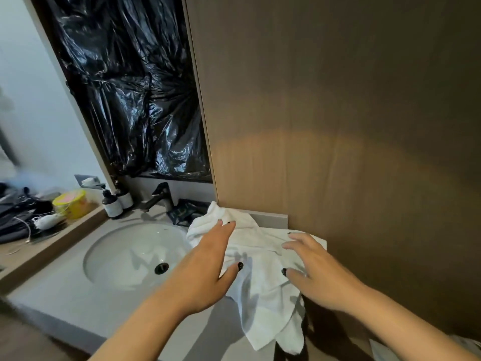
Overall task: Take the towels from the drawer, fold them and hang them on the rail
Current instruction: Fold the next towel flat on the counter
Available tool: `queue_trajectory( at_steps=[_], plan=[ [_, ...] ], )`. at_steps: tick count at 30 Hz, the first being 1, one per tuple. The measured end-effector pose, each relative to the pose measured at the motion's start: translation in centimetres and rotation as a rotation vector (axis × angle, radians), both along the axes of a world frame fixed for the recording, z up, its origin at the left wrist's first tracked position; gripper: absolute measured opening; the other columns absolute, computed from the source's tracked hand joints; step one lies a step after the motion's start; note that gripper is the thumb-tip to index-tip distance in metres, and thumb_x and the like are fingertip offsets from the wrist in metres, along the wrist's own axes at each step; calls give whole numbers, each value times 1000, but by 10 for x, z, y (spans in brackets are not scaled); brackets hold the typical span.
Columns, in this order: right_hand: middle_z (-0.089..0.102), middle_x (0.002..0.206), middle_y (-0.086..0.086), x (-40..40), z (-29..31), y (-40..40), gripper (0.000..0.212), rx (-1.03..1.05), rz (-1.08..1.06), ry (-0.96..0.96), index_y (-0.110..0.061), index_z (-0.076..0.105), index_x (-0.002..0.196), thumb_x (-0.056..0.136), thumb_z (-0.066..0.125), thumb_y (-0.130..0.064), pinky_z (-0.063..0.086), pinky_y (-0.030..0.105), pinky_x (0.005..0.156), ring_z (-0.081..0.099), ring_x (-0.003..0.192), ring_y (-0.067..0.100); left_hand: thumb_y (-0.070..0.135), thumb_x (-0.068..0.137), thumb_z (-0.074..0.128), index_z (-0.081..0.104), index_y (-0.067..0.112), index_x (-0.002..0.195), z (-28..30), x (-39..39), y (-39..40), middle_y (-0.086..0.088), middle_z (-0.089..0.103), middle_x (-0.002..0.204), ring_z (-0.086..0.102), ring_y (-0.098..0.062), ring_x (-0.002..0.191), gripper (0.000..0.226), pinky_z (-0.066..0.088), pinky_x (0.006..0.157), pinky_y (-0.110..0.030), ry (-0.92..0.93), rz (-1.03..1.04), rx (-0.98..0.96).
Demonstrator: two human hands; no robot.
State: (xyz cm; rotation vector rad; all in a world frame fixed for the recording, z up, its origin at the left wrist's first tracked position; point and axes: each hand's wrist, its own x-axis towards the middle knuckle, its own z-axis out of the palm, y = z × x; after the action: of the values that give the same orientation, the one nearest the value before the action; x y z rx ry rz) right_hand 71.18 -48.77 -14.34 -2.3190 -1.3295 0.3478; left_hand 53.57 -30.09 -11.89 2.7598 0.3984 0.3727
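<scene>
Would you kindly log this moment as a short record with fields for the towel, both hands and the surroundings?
towel: white towel, crumpled on the counter right of the sink, one end hanging over the front edge
left hand: open, fingers spread over the towel
right hand: open, over the towel
behind sink: faucet, two pump bottles

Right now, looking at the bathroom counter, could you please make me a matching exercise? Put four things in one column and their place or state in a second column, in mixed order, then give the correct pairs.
Things:
1. white towel
2. yellow tub
3. faucet
4. left hand

Places or states:
A. behind the sink basin
B. on the wooden ledge, left of the pump bottles
C. crumpled, hanging over the counter edge
D. open, fingers straight, over the towel

Pairs: 1-C, 2-B, 3-A, 4-D
</scene>
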Motion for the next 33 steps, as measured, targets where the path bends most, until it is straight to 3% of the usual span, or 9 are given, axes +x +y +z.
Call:
queue_trajectory(
  at_steps=[8,14,17,20,22,26,28,31,33],
  plan=[
    [18,155,-12,36,-18,80,51,-65,46,-51,-23,35,146,99,49,-36,39,22,93,45,124,5,43,99,49,-4,37,155,-46,16,59,42,-18,138,-26,34,118,77,-6,90,12,46,64,-89],
    [38,139,-8,57,-28,137,43,-50,-27,-83,-18,44,136,96,53,-32,41,26,88,46,114,2,41,99,51,0,31,157,-62,38,117,29,-2,153,4,3,147,78,10,113,-14,18,41,-224],
    [50,122,-5,69,-30,167,33,-58,-120,-60,-21,53,123,92,55,-33,44,39,96,51,114,16,41,98,54,4,28,158,-69,53,147,17,7,162,12,-5,149,79,16,119,-22,16,-2,-303],
    [55,102,-9,79,-37,193,15,-58,-263,0,-32,54,98,84,53,-38,46,39,88,55,101,18,42,96,56,8,26,158,-77,67,179,10,16,163,22,-10,147,79,23,118,-27,35,-16,-365],
    [61,94,-4,83,-47,208,10,-53,-381,65,-26,56,86,84,56,-36,47,36,79,57,91,20,39,96,58,11,23,157,-84,74,198,6,22,161,26,-13,145,79,25,117,-29,63,-35,-408],
    [51,60,-5,75,-74,224,31,31,-638,265,-20,48,64,89,62,-32,36,26,53,46,58,13,32,94,59,22,27,152,-98,85,229,15,32,141,34,-5,127,69,27,102,-16,97,-85,-481],
    [53,64,-9,69,-82,227,26,78,-717,294,-21,53,70,89,66,-34,34,21,50,49,60,11,32,96,58,26,27,151,-106,91,241,15,33,135,38,-8,127,64,27,98,-12,121,-94,-529],
    [50,62,-12,57,-81,227,27,189,-744,313,-24,52,68,88,70,-27,34,14,50,46,58,6,34,99,54,25,16,153,-115,97,249,2,35,149,35,-19,137,65,27,114,-28,133,-110,-553],
    [47,59,-10,46,-77,225,30,263,-764,321,-21,52,65,88,70,-24,33,18,53,42,56,7,34,98,54,38,12,147,-118,104,253,-6,48,142,45,-26,131,56,36,113,-42,99,-119,-559]
  ],
)
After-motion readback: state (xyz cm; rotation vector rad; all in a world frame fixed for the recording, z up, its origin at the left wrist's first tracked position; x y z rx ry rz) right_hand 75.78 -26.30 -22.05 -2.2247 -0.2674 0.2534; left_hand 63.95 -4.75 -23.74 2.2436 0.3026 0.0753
